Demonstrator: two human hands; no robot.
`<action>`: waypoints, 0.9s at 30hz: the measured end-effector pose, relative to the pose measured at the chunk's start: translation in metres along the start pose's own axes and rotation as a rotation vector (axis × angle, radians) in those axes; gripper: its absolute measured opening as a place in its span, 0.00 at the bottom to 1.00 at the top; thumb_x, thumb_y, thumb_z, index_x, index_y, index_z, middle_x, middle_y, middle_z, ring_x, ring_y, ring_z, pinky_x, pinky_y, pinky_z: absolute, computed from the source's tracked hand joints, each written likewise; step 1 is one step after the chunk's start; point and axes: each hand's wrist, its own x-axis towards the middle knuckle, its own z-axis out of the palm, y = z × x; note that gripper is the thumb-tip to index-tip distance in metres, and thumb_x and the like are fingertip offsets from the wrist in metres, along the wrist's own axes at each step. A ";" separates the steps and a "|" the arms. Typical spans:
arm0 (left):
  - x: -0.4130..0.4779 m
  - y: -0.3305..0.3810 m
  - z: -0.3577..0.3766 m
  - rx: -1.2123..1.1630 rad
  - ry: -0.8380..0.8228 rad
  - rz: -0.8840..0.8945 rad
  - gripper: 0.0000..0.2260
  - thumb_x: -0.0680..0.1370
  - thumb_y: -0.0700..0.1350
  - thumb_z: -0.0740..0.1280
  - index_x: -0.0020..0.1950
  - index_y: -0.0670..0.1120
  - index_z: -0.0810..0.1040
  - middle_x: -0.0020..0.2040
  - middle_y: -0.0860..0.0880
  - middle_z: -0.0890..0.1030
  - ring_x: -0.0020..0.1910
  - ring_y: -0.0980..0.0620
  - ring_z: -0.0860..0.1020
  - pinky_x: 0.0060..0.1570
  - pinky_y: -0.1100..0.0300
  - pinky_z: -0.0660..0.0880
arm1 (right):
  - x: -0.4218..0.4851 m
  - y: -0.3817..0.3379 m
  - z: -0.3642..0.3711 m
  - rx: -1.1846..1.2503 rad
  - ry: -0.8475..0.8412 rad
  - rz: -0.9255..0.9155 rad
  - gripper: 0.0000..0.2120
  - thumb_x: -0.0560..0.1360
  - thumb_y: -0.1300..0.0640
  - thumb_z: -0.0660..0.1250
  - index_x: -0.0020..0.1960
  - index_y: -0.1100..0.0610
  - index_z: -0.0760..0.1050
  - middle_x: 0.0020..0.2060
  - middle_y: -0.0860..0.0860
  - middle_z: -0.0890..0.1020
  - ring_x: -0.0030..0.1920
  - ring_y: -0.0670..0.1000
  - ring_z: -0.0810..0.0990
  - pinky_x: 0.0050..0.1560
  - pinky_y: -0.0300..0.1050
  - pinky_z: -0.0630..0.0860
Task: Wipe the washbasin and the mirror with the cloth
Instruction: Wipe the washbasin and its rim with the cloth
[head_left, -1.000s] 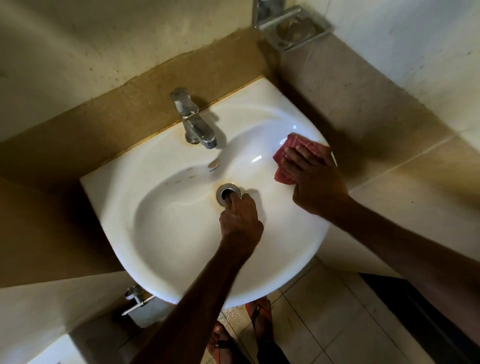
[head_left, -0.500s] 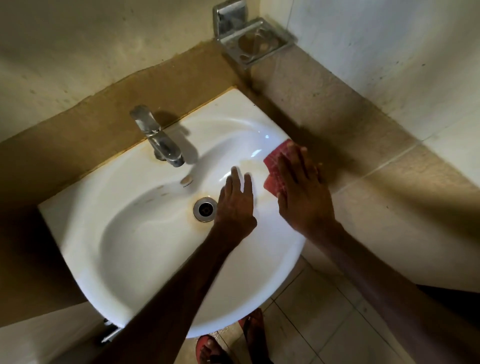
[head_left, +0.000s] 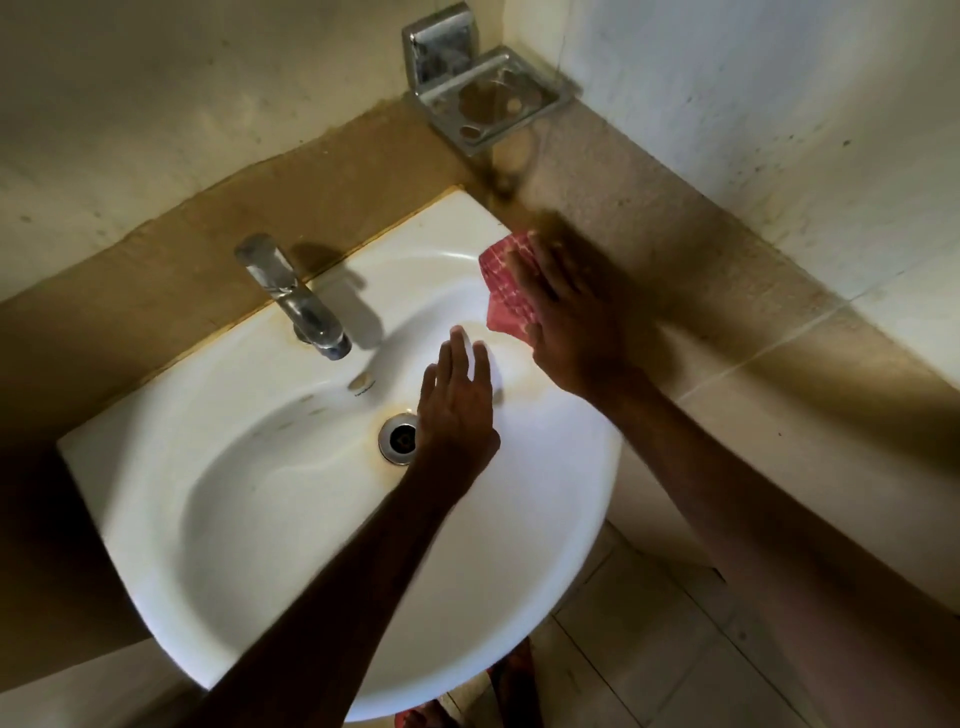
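Note:
A white washbasin (head_left: 249, 519) fills the middle of the view, fixed in a wall corner. My right hand (head_left: 576, 317) lies flat on a folded red checked cloth (head_left: 506, 291) and presses it onto the basin's far right rim. My left hand (head_left: 457, 410) reaches into the bowl with straight, spread fingers, just right of the metal drain (head_left: 399, 437). It holds nothing. No mirror is in view.
A chrome tap (head_left: 291, 291) stands at the basin's back edge. A metal soap dish (head_left: 483, 104) is mounted in the corner above. Tiled walls close in behind and to the right. Floor tiles and red sandals (head_left: 415, 719) show below the basin.
My left hand left the drain, opened and moved right and up the bowl. My right hand slid the cloth further along the right rim toward the back corner.

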 end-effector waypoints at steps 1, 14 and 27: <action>0.001 -0.001 -0.001 0.018 0.011 0.005 0.42 0.71 0.38 0.69 0.81 0.42 0.52 0.81 0.38 0.46 0.81 0.40 0.50 0.76 0.47 0.60 | -0.007 0.001 -0.001 -0.006 -0.036 -0.002 0.38 0.78 0.53 0.73 0.83 0.56 0.61 0.82 0.60 0.62 0.82 0.65 0.60 0.79 0.61 0.59; 0.010 -0.021 0.010 0.113 -0.131 0.068 0.43 0.77 0.48 0.69 0.81 0.50 0.43 0.82 0.46 0.39 0.81 0.45 0.47 0.77 0.44 0.53 | 0.061 -0.007 0.038 0.084 0.310 -0.124 0.26 0.82 0.50 0.66 0.77 0.60 0.71 0.76 0.60 0.73 0.75 0.61 0.73 0.75 0.55 0.68; 0.012 -0.024 0.010 0.096 -0.114 0.062 0.42 0.78 0.50 0.69 0.81 0.51 0.42 0.82 0.47 0.41 0.81 0.47 0.48 0.77 0.44 0.53 | 0.032 0.006 0.021 0.167 0.127 -0.137 0.27 0.85 0.48 0.59 0.81 0.58 0.65 0.80 0.58 0.66 0.80 0.60 0.66 0.79 0.57 0.64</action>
